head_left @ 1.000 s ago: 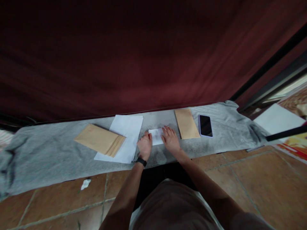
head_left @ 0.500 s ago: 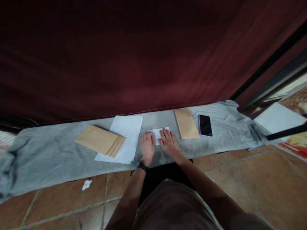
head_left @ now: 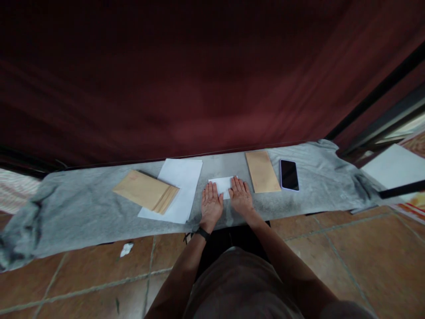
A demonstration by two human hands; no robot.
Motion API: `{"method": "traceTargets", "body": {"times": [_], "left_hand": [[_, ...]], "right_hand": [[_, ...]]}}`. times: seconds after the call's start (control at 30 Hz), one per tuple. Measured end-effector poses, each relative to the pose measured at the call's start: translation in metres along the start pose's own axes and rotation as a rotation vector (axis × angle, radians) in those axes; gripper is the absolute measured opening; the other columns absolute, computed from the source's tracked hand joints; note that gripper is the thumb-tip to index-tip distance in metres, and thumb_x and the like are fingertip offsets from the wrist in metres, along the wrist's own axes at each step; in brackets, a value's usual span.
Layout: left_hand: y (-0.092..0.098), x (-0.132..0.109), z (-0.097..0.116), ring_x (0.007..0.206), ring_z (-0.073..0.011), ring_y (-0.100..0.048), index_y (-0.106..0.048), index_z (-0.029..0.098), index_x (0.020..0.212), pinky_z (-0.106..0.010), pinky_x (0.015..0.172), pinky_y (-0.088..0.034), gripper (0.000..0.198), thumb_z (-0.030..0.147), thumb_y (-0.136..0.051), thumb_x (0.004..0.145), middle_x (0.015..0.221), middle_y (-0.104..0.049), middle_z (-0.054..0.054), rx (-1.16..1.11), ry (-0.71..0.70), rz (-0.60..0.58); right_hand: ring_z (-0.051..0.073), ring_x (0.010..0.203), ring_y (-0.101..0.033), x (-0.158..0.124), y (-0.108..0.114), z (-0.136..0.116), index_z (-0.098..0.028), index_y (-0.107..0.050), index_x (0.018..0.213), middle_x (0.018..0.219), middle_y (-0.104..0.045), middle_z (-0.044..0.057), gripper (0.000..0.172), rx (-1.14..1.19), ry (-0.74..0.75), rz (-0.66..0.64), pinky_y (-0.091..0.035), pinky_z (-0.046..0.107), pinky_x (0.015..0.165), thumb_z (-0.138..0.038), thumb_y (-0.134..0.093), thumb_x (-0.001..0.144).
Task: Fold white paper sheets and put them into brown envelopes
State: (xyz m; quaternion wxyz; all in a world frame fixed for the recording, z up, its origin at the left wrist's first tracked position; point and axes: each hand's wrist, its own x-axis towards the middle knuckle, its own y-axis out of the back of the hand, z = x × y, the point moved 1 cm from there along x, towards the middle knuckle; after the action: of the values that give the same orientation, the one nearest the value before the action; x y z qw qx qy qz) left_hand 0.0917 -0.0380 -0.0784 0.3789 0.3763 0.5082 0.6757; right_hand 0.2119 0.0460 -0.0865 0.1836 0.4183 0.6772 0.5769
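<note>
A small white folded paper [head_left: 223, 185] lies on the grey cloth in front of me, partly covered by my hands. My left hand [head_left: 211, 204] rests flat on its left end with the fingers stretched out; a dark band circles that wrist. On the right end lies my right hand [head_left: 241, 198], also flat, fingers extended. To the right of it is a single brown envelope [head_left: 263, 173]. Left of my hands are white paper sheets [head_left: 182, 186], with a stack of brown envelopes [head_left: 144, 190] fanned over part of them.
The grey cloth [head_left: 89, 199] covers a long narrow surface against a dark red curtain [head_left: 212, 88]. A phone [head_left: 289, 175] lies right of the single envelope. White scrap [head_left: 126, 249] is on the tiled floor. A white panel [head_left: 395, 166] stands at the far right.
My left hand has gone from curled fingers to lying flat on the folded paper. My right hand stays flat on it. The whole view has shifted slightly.
</note>
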Motion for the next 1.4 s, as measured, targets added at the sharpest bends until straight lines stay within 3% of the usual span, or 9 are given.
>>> {"method": "traceTargets", "body": {"times": [0.2, 0.3, 0.4, 0.5, 0.73, 0.97, 1.1, 1.3, 1.4], "left_hand": [[-0.002, -0.001, 0.002, 0.155, -0.0263, -0.021, -0.025, 0.008, 0.159, -0.048, 0.126, -0.021, 0.063, 0.036, -0.033, 0.103, 0.165, -0.028, -0.017, 0.006, 0.023, 0.022], [-0.004, 0.000, 0.001, 0.156, -0.0271, -0.018, -0.025, 0.006, 0.158, -0.049, 0.126, -0.020, 0.063, 0.031, -0.034, 0.101, 0.166, -0.025, -0.019, 0.006, 0.010, 0.006], [-0.007, 0.000, -0.003, 0.156, -0.0265, -0.015, -0.026, 0.010, 0.159, -0.050, 0.127, -0.019, 0.064, 0.020, -0.035, 0.096, 0.167, -0.023, -0.016, -0.008, -0.026, -0.041], [-0.007, 0.000, -0.004, 0.156, -0.0264, -0.016, -0.025, 0.016, 0.160, -0.051, 0.126, -0.019, 0.067, 0.017, -0.034, 0.094, 0.167, -0.024, -0.012, -0.039, -0.037, -0.047], [-0.001, 0.001, 0.001, 0.155, -0.0285, -0.019, -0.027, 0.005, 0.158, -0.049, 0.127, -0.019, 0.065, 0.026, -0.037, 0.097, 0.166, -0.024, -0.019, -0.034, 0.009, -0.037], [0.003, -0.001, 0.001, 0.154, -0.0271, -0.023, -0.030, 0.005, 0.157, -0.047, 0.126, -0.021, 0.063, 0.036, -0.035, 0.102, 0.164, -0.028, -0.019, 0.025, 0.007, 0.009], [0.008, 0.003, 0.006, 0.154, -0.0282, -0.024, -0.037, 0.008, 0.154, -0.054, 0.125, -0.019, 0.058, 0.036, -0.030, 0.104, 0.161, -0.035, -0.018, 0.048, 0.011, 0.026], [0.000, 0.024, 0.046, 0.154, -0.0224, -0.024, -0.040, 0.015, 0.154, -0.047, 0.127, -0.022, 0.054, 0.031, -0.025, 0.105, 0.161, -0.040, -0.009, -0.033, -0.232, -0.070], [-0.006, 0.028, 0.051, 0.153, -0.0226, -0.027, -0.038, 0.015, 0.155, -0.046, 0.125, -0.026, 0.055, 0.032, -0.022, 0.105, 0.162, -0.038, -0.009, -0.008, -0.279, -0.115]], "right_hand": [[0.031, 0.150, -0.032, -0.002, 0.011, 0.005, -0.002, -0.033, 0.156, 0.161, -0.032, 0.022, 0.056, -0.027, -0.138, -0.005, -0.025, 0.052, 0.122, -0.026, -0.034, 0.105], [0.029, 0.152, -0.028, -0.001, 0.011, -0.014, -0.005, -0.032, 0.157, 0.163, -0.029, 0.018, 0.058, 0.045, -0.001, -0.023, -0.023, 0.050, 0.124, -0.029, -0.035, 0.105], [0.022, 0.152, -0.031, 0.000, 0.005, -0.036, -0.011, -0.035, 0.157, 0.161, -0.036, 0.013, 0.055, 0.155, 0.194, -0.075, -0.025, 0.044, 0.125, -0.031, -0.033, 0.105], [0.020, 0.150, -0.034, 0.000, -0.001, -0.043, -0.013, -0.038, 0.155, 0.158, -0.042, 0.011, 0.053, 0.188, 0.232, -0.102, -0.027, 0.042, 0.125, -0.032, -0.032, 0.106], [0.023, 0.150, -0.035, -0.010, 0.003, -0.015, -0.010, -0.040, 0.154, 0.160, -0.039, 0.014, 0.053, 0.063, 0.207, -0.053, -0.027, 0.044, 0.124, -0.033, -0.039, 0.106], [0.026, 0.147, -0.038, -0.021, 0.008, 0.005, -0.008, -0.037, 0.155, 0.159, -0.040, 0.016, 0.056, -0.012, 0.100, 0.021, -0.027, 0.046, 0.122, -0.033, -0.039, 0.105], [0.026, 0.146, -0.040, -0.021, 0.009, 0.005, -0.007, -0.038, 0.154, 0.158, -0.041, 0.017, 0.057, -0.026, 0.074, 0.030, -0.029, 0.045, 0.121, -0.035, -0.040, 0.104], [0.028, 0.148, -0.037, -0.021, 0.005, 0.006, -0.008, -0.038, 0.155, 0.159, -0.039, 0.017, 0.062, -0.045, 0.116, -0.025, -0.024, 0.047, 0.124, -0.024, -0.049, 0.096], [0.028, 0.147, -0.038, -0.021, 0.002, 0.007, -0.005, -0.038, 0.154, 0.158, -0.040, 0.019, 0.061, -0.048, 0.109, -0.028, -0.024, 0.047, 0.124, -0.022, -0.048, 0.097]]}}
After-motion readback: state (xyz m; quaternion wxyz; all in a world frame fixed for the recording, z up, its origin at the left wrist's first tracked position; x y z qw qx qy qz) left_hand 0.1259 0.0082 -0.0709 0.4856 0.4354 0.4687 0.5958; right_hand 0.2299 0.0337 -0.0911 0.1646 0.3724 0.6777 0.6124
